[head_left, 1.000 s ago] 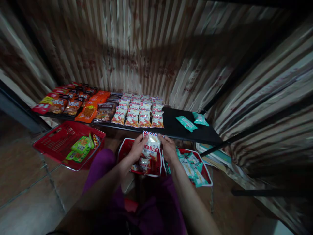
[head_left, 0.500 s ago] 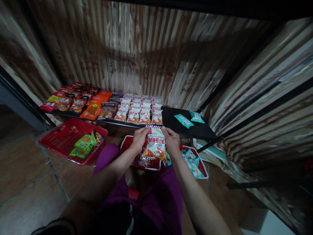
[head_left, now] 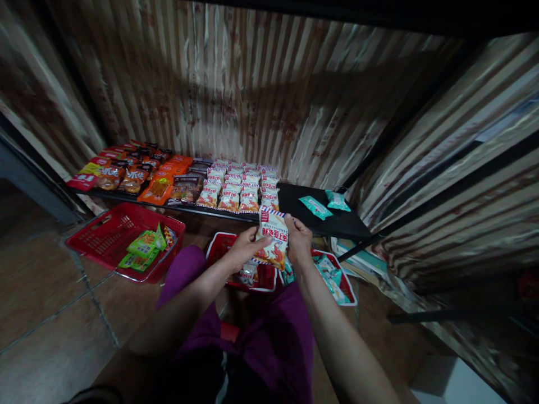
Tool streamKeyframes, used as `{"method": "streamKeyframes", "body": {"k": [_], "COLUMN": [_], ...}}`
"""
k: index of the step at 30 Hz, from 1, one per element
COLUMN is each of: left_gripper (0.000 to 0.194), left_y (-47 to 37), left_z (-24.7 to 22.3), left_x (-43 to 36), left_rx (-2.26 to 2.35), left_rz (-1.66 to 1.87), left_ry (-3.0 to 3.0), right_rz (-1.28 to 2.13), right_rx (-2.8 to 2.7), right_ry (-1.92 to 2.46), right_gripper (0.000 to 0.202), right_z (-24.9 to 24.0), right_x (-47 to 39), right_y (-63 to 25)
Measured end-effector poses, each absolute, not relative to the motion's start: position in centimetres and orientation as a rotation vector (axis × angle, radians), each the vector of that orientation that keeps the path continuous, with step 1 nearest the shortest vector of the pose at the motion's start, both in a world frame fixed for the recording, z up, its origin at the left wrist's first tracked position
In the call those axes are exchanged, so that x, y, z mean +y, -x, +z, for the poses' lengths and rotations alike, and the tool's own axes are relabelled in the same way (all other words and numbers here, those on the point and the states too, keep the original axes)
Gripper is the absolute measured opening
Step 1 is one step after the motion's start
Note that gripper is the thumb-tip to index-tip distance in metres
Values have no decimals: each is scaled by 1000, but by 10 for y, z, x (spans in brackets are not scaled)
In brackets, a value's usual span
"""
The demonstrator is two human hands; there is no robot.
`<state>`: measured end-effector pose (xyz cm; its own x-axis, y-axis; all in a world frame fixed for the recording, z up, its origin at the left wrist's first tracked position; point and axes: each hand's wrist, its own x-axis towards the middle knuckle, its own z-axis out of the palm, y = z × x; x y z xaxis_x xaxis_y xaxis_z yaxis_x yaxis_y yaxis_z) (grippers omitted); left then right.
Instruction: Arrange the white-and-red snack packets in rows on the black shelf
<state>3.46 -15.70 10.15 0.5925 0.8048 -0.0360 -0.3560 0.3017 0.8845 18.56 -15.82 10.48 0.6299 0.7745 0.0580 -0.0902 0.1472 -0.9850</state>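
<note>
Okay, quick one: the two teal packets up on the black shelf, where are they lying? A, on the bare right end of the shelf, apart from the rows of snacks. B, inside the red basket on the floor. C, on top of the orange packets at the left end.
A: the two teal packets lie on the bare right end of the black shelf, apart from the snack rows.

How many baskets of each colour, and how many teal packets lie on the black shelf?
Red baskets: 3, one on the floor at the left, one under the hands, one holding teal packets.
Teal packets on the shelf: 2, and.
Packet held in both hands: 1.
Total: 6.
</note>
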Motion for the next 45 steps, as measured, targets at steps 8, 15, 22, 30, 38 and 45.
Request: {"method": "streamKeyframes", "body": {"k": [8, 15, 22, 30, 38, 45], "left_gripper": [50, 40, 39, 40, 44, 39], "left_y": [-33, -32, -33, -39, -38, -38], "left_z": [92, 88, 77, 67, 68, 58], "left_x": [-150, -152, -166, -157, -144, -149], "left_rx": [649, 792, 990, 859, 811, 772], "left_rz": [895, 995, 1052, 1093, 1197, 1155], "left_ry": [-1338, -1460, -1466, -1083, -710, -753], "right_rz": [974, 861, 851, 888, 1080, 993], "right_rx": [-1193, -1034, -1041, -1042, -848, -804], "right_ry": [1373, 1375, 1413, 1377, 1301, 1288], "right_gripper": [36, 30, 29, 36, 38, 36], "right_z": [154, 142, 142, 141, 112, 115], "right_x": [-156, -140, -134, -125, -153, -145], "right_y": [-204, -201, -194, -197, -183, -180]}}
